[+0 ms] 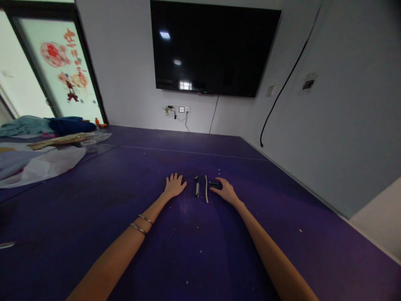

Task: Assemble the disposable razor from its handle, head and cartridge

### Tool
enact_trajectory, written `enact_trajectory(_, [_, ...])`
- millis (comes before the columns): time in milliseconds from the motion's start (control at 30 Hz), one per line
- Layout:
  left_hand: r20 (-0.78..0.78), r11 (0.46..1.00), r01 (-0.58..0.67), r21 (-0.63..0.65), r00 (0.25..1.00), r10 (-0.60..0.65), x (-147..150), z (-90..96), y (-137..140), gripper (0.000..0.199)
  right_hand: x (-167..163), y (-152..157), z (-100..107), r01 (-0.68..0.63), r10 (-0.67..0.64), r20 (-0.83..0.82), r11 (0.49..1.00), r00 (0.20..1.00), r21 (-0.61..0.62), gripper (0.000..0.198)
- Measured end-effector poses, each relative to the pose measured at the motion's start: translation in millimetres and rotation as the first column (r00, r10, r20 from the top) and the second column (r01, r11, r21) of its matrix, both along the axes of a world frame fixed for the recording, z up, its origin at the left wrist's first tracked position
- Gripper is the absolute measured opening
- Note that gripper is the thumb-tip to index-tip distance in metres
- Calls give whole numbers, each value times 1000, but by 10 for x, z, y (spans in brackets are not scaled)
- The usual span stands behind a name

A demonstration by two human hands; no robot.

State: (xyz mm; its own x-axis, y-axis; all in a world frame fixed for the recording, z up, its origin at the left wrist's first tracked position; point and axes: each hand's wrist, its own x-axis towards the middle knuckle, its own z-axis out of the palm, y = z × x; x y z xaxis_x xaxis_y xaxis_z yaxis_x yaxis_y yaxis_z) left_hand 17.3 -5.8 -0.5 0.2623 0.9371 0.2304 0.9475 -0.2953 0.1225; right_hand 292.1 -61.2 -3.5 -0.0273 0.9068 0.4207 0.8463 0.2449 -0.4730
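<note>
My left hand (175, 186) lies flat on the purple surface with its fingers spread, holding nothing. To its right is what looks like a razor (197, 188), with a dark head and a light grey handle, its head pointing away from me. Beside that lies a slim whitish stick like a toothbrush (206, 190), roughly parallel to it. My right hand (227, 191) has its thumb and fingers curved around a small dark object (214, 184) just right of the stick. What kind of object this is does not show.
A large television (216, 48) hangs on the wall ahead, above several sockets (181, 109). A black cable (283, 85) dangles at right. Plastic bags (46, 165) and folded blue cloth (70, 125) lie at left, near a glass door (59, 67). Small white specks dot the surface.
</note>
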Motion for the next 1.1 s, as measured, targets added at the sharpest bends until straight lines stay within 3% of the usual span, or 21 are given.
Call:
enact_trajectory(100, [2, 1000, 2, -1, 1000, -2, -1, 1, 3, 59, 95, 32, -3, 1, -1, -8, 997, 1000, 76, 43])
enact_trajectory(200, [-1, 1000, 2, 0, 1000, -2, -5, 5, -1, 59, 229, 5, 32, 19, -30, 93, 994, 995, 112, 34])
enact_trajectory(433, [-11, 1000, -2, -3, 1000, 2, 1, 26, -27, 57, 569, -118, 3, 236, -241, 360, 970, 901, 57, 40])
enact_trajectory(633, [-21, 1000, -4, 15, 1000, 4, 9, 18, -21, 54, 629, -121, -53, 284, -251, 331, 957, 910, -54, 45])
enact_trajectory(1100, [-17, 1000, -5, 10, 1000, 5, -16, 14, -14, 54, 594, -182, -32, 276, -250, 317, 961, 915, -38, 41])
